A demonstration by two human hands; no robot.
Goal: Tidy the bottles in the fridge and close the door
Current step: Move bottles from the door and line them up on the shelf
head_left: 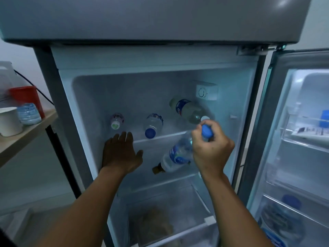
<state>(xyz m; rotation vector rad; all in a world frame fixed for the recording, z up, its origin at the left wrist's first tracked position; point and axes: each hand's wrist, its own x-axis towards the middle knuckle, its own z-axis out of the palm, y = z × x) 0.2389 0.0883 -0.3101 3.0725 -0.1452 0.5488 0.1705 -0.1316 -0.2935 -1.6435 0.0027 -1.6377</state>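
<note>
A blue-capped bottle (179, 152) is gripped near its neck by the right hand (211, 148), tilted in front of the fridge shelf (160, 136); the left hand (121, 154) is kept flat, released; probably best stood upright gently beside the others.

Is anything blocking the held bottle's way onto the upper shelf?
Partly. The right hand grips the blue-capped bottle below the upper shelf. A tilted bottle fills the shelf's right side; the gap beside the upright blue-capped one looks free.

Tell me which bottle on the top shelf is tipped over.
The large bottle with the white cap at the right leans over; the two small bottles stand upright.
</note>
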